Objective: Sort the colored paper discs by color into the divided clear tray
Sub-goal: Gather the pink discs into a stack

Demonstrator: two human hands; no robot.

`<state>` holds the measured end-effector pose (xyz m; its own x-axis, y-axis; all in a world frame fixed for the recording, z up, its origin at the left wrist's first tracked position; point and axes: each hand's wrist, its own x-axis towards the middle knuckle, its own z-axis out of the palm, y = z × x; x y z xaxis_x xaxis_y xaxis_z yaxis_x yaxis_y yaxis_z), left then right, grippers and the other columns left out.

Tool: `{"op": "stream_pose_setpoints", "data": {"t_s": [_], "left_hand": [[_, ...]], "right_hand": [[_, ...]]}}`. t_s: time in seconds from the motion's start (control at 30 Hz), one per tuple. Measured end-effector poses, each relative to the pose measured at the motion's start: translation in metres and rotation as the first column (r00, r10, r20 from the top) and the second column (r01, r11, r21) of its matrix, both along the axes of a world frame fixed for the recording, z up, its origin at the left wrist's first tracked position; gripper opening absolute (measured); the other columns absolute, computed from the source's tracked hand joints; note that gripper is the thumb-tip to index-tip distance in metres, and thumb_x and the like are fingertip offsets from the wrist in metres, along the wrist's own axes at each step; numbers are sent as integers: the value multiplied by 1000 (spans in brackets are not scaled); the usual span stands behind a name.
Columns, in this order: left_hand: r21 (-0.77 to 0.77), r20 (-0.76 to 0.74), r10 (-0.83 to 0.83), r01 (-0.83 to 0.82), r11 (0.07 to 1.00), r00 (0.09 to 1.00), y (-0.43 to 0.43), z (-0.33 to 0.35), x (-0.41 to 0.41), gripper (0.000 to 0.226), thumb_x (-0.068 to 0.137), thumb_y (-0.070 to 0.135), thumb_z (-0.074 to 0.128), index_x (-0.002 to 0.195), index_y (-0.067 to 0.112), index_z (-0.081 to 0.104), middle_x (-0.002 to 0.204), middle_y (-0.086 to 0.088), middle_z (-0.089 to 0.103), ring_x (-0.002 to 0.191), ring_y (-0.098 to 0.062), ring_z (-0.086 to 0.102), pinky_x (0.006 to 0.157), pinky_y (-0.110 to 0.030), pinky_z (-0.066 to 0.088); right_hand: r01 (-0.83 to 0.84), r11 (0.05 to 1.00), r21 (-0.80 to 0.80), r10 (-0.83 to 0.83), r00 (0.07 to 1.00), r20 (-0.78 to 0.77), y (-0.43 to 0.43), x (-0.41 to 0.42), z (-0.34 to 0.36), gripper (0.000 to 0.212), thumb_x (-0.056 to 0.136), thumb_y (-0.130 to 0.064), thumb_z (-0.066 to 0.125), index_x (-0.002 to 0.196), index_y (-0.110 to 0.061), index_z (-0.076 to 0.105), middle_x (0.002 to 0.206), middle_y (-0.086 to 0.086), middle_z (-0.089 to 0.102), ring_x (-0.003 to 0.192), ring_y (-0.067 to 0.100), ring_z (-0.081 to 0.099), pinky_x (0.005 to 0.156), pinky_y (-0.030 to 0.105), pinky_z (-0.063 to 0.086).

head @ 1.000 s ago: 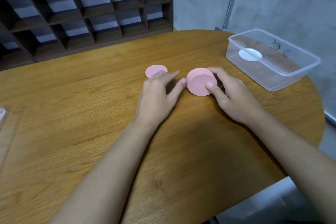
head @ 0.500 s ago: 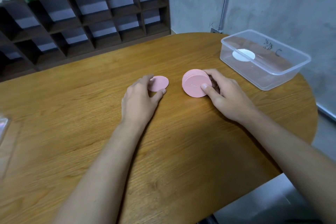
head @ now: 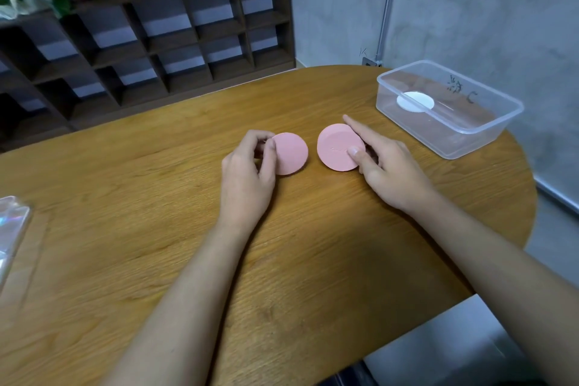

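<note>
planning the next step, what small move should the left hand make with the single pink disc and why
Probably lift the single pink disc clear of the table, ready to carry toward the clear tub. The left hand pinches its left edge, the right hand holds the pink stack, and a white disc shows in the tub.

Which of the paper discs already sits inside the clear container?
The white disc; the left hand's single pink disc and the right hand's pink stack are outside it.
</note>
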<state>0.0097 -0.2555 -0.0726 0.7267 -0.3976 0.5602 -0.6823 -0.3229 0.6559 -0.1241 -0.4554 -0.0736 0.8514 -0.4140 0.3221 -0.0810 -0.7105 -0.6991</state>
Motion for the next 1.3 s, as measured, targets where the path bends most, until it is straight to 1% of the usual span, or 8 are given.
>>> {"op": "stream_pose_setpoints", "data": {"t_s": [0.27, 0.5, 0.67, 0.8, 0.9, 1.0, 1.13, 1.3], "left_hand": [[-22, -167, -246, 246, 969, 955, -10, 1, -17, 2, 99, 15, 70, 101, 14, 70, 77, 4, 74, 69, -5, 66, 67, -11, 45], [-77, -236, -253, 242, 967, 938, -13, -4, -14, 34, 93, 17, 78, 125, 17, 69, 78, 2, 78, 71, -13, 75, 76, -24, 60], [-10, -352, -248, 261, 965, 903, -15, -5, -9, 34, 95, 27, 74, 129, 25, 73, 78, -3, 74, 77, -27, 72, 86, -37, 59], [16, -307, -237, 254, 967, 922, -14, -6, -10, 27, 96, 29, 73, 121, 23, 76, 77, -2, 73, 75, -24, 70, 79, -33, 58], [55, -200, -223, 238, 970, 954, -14, -5, -13, 28, 97, 28, 72, 124, 21, 76, 81, -3, 74, 74, -20, 67, 74, -19, 52], [116, -60, -230, 235, 965, 971, -14, -6, -15, 28, 101, 30, 66, 126, 20, 74, 86, -5, 73, 77, -18, 65, 80, -30, 51], [231, 43, -178, 164, 959, 983, -19, -12, -19, 40, 108, 32, 54, 142, 13, 62, 94, -6, 67, 87, -23, 64, 85, -41, 51], [310, 68, -133, 106, 945, 989, -18, -12, -29, 51, 108, 34, 52, 153, 11, 49, 105, -9, 63, 94, -30, 65, 84, -45, 53]], "right_hand": [[-48, 999, 22, 48, 999, 9, 4, 2, -2, 54, 108, -18, 50, 159, -31, 38, 81, -16, 57, 79, -1, 55, 78, 6, 38], [-125, 989, 80, 127, 992, -22, 5, 2, -3, 50, 112, -19, 37, 158, -37, 36, 85, 1, 61, 85, 12, 58, 89, 27, 47], [-150, 984, 98, 155, 987, -39, 8, 0, -2, 49, 112, -17, 37, 158, -35, 38, 85, -2, 60, 83, 9, 57, 87, 23, 45], [-162, 981, 109, 170, 983, -68, 13, -4, 2, 50, 111, -27, 34, 161, -33, 32, 122, -4, 67, 110, 8, 59, 102, 28, 43], [-141, 986, 92, 155, 975, -162, 18, -7, 6, 56, 112, -34, 35, 165, -33, 15, 168, -12, 28, 151, 4, 25, 122, 28, 21], [-140, 989, 42, 146, 960, -240, 23, -8, 8, 66, 110, -44, 33, 165, -33, -1, 170, -14, 17, 153, 5, 17, 115, 26, 17], [-132, 988, -83, 111, 968, -223, 25, -4, 4, 66, 112, -42, 31, 165, -24, -3, 163, -4, 33, 144, 6, 28, 108, 20, 21], [-91, 985, -144, 85, 995, -46, 19, -4, -4, 52, 112, -24, 42, 162, -14, 31, 131, -3, 58, 122, 11, 52, 101, 19, 35]]}}
